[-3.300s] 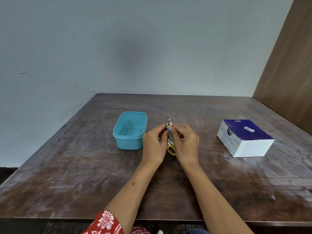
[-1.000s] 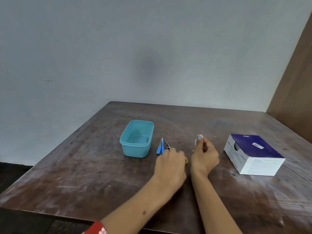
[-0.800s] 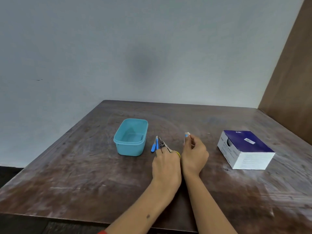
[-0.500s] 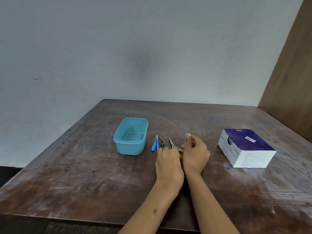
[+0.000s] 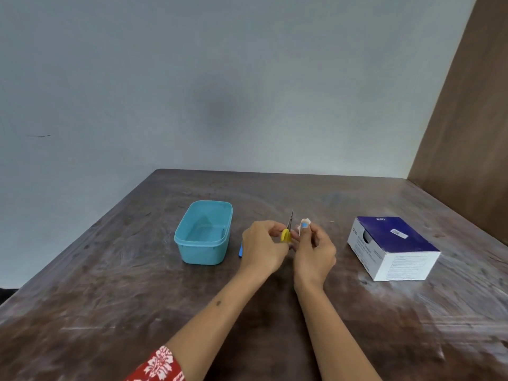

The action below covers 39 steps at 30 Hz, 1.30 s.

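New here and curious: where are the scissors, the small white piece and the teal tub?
scissors (image 5: 286, 235): head view, yellow handle.
small white piece (image 5: 307, 221): head view, top edge.
teal tub (image 5: 203, 251): head view, near wall.

**Both hands up close, each gripping**

I am watching both forearms stretching forward and converging. The left hand (image 5: 262, 250) is curling its fingers round a small pair of scissors (image 5: 286, 235), tips pointing up. The right hand (image 5: 316, 251), just beside it, is pinching a small white scrap (image 5: 307, 221) between thumb and forefinger, its other fingers folding loosely.
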{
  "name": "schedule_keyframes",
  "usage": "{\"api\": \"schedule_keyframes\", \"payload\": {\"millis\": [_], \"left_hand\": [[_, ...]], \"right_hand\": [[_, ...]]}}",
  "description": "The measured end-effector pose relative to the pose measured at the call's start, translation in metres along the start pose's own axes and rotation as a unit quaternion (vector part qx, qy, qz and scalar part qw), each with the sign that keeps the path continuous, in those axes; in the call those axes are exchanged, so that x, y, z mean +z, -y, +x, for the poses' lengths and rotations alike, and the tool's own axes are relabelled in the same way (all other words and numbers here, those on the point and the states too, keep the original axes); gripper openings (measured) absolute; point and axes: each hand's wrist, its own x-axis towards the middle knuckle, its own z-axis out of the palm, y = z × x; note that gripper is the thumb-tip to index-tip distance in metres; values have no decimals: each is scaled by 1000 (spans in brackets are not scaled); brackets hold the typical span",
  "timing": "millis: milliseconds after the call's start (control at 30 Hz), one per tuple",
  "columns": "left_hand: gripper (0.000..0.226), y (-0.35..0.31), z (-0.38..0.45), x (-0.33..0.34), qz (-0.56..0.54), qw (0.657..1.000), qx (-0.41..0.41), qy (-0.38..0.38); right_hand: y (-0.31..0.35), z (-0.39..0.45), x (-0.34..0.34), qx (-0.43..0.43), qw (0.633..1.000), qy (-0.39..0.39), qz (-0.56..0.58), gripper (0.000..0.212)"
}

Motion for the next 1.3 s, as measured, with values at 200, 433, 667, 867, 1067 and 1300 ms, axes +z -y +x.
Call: {"api": "schedule_keyframes", "payload": {"millis": [200, 433, 667, 867, 1067, 1300], "left_hand": [[24, 26, -6, -2, -102, 991, 55, -73], [23, 25, -10, 1, -170, 979, 51, -101], [25, 31, -9, 2, -150, 981, 65, -102], [26, 36, -5, 2, -176, 979, 38, -96], [27, 40, -3, 2, -237, 969, -2, -64], [25, 33, -7, -4, -329, 943, -42, -2]], "right_hand": [[1, 6, 8, 110, 981, 68, 144, 10], [13, 26, 7, 242, 921, 191, 238, 12], [13, 24, 11, 242, 917, 182, 258, 7], [12, 19, 9, 224, 923, 185, 250, 17], [8, 16, 6, 172, 938, 219, 209, 15], [2, 13, 6, 109, 963, 229, 95, 16]]}}
